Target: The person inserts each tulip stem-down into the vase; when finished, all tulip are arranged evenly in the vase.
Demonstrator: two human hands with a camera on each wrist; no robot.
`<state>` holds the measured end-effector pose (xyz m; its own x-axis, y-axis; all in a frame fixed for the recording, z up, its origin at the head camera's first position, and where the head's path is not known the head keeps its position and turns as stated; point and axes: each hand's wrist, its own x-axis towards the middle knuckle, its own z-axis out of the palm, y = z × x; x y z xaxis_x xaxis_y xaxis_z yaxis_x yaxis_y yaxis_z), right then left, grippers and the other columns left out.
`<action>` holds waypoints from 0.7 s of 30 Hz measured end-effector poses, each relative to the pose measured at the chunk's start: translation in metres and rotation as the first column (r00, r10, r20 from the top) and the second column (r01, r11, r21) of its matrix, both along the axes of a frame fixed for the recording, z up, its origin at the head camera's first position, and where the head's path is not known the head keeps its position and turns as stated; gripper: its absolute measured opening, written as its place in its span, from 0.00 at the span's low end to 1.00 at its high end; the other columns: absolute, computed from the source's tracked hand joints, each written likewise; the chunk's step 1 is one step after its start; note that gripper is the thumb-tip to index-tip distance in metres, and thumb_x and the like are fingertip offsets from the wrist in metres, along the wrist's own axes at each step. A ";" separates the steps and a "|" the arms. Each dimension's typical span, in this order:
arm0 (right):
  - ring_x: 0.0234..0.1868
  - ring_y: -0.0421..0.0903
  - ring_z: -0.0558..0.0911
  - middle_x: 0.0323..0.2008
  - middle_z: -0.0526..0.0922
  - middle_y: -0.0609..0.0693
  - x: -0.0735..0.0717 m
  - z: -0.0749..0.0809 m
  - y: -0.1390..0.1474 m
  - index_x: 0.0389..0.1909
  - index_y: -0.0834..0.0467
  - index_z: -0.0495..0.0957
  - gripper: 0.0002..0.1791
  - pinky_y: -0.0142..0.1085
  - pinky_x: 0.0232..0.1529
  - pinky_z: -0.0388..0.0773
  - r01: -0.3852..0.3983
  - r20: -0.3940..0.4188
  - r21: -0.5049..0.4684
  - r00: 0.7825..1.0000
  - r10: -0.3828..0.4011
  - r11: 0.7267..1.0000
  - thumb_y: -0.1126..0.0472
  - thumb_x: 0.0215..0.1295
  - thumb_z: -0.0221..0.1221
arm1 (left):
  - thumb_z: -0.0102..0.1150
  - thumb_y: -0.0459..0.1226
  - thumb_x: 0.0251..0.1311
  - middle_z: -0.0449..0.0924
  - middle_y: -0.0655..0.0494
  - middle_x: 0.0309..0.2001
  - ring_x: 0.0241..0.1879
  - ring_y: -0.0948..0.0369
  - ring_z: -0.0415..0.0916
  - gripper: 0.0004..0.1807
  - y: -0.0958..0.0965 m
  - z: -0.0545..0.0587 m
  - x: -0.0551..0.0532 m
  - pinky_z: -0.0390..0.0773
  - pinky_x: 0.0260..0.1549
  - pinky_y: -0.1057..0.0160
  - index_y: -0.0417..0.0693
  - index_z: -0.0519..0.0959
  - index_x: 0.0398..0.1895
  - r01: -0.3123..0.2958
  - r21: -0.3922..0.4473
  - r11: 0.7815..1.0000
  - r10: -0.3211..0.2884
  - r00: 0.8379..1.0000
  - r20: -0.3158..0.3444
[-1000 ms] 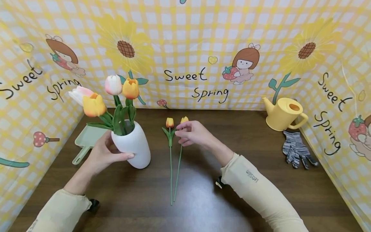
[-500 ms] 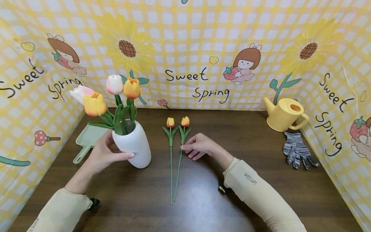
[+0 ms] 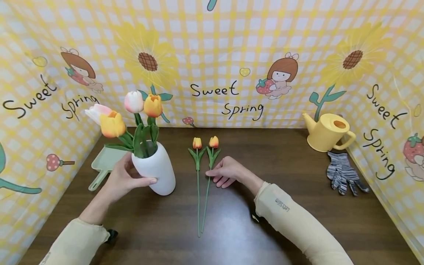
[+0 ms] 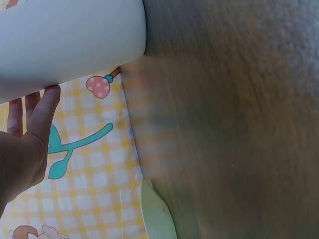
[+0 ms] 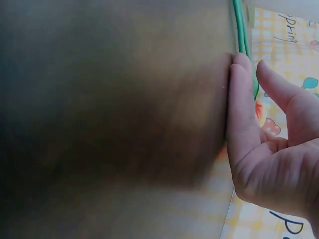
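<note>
My left hand (image 3: 120, 178) grips a white vase (image 3: 157, 173), thumb across its front. Pink-white and yellow-orange tulips (image 3: 142, 138) stand in the vase, which leans a little. The left wrist view shows the vase's lower wall (image 4: 84, 40) with fingers against it. On the table lie two orange-yellow tulips side by side, a left tulip (image 3: 197, 165) and a right tulip (image 3: 213, 142). My right hand (image 3: 228, 172) has its fingertips at the right tulip's stem, just below the leaves. In the right wrist view its thumb stands apart from straight fingers, with green stems (image 5: 240, 25) beyond the fingertips.
A pale green dustpan (image 3: 106, 162) lies behind the left hand. At the far right stand a yellow watering can (image 3: 328, 132) and, before it, a grey-black knitted glove (image 3: 342, 173). Checked cloth walls (image 3: 215, 55) enclose the dark wooden table (image 3: 265, 154) at the back and sides.
My right hand has come from over the right tulip's bloom down to its stem, uncovering the bloom. The left hand keeps its hold on the vase. The head view has shifted slightly.
</note>
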<state>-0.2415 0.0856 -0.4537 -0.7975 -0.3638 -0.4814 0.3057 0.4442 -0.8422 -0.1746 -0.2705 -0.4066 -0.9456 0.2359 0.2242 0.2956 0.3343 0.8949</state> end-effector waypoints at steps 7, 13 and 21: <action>0.24 0.48 0.87 0.27 0.87 0.58 0.005 0.001 0.002 0.40 0.62 0.86 0.17 0.42 0.27 0.86 -0.002 -0.005 -0.014 1.000 0.002 1.000 0.51 0.63 0.71 | 0.80 0.26 0.44 0.79 0.51 0.53 0.45 0.59 0.84 0.45 0.002 -0.005 -0.001 0.87 0.37 0.59 0.45 0.67 0.67 -0.010 -0.001 1.000 0.010 1.000 -0.011; 0.26 0.50 0.88 0.29 0.88 0.58 0.001 -0.002 0.005 0.41 0.62 0.85 0.16 0.43 0.28 0.87 0.008 0.025 -0.016 1.000 -0.008 1.000 0.52 0.63 0.71 | 0.80 0.26 0.44 0.78 0.50 0.54 0.46 0.59 0.84 0.45 0.005 -0.005 -0.004 0.86 0.37 0.59 0.44 0.68 0.67 -0.007 -0.001 1.000 0.007 1.000 -0.015; 0.26 0.50 0.88 0.29 0.88 0.59 -0.001 -0.004 -0.001 0.40 0.61 0.85 0.18 0.43 0.28 0.87 0.004 0.035 -0.012 0.999 -0.004 1.000 0.50 0.62 0.72 | 0.81 0.27 0.44 0.77 0.50 0.54 0.47 0.60 0.83 0.45 0.000 -0.003 -0.001 0.86 0.38 0.60 0.45 0.67 0.67 -0.022 -0.023 0.999 0.022 1.000 -0.011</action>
<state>-0.2426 0.0844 -0.4574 -0.7815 -0.3666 -0.5049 0.3371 0.4329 -0.8360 -0.1760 -0.2706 -0.4098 -0.9482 0.2202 0.2289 0.2973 0.3615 0.8837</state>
